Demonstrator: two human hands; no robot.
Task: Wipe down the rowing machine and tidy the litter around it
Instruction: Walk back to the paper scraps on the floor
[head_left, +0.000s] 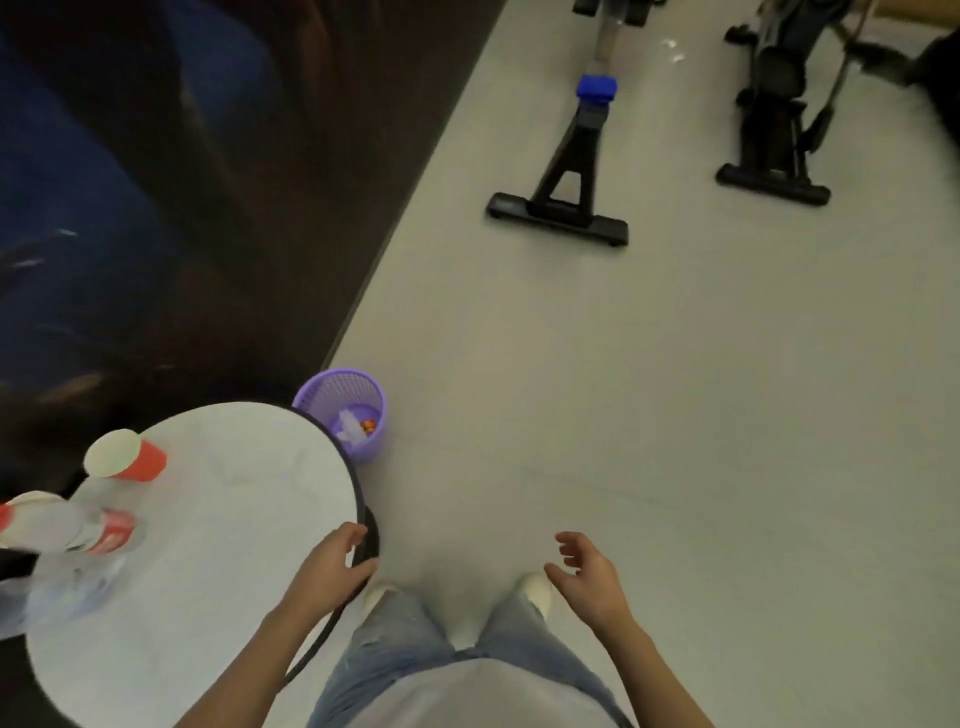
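The pale floor (675, 415) is stretching ahead. The rowing machine (576, 171) is standing well apart from the person at the far end, its foot bar toward the camera. Something blue (597, 88) is sitting on its rail; whether that is a cloth or a pad I cannot tell. A second machine (774, 130) is standing to its right.

The round bench (234, 493) is sitting at the person's left. The left hand (332, 566) is gripping its dark rim with curled fingers. The right hand (592, 577) is hanging loosely spread and carrying nothing.

A tug on that rim is likely to be the main hazard. A red cup (140, 460) and a blurred clear bottle (104, 535) are standing near the bench's left edge, and a jolt could be sending them over. Pale glints (670, 52) are showing on the floor beside the rower. If they are wet spots or clear litter, they could be making footing slippery. Neither hand is holding a cloth, so wiping is not starting yet.

The purple mesh basket (317, 395) is sitting just beside the bench, partly under its edge. It is holding crumpled pale litter (347, 427) and something small and orange (369, 426). The cup's inside is looking empty.
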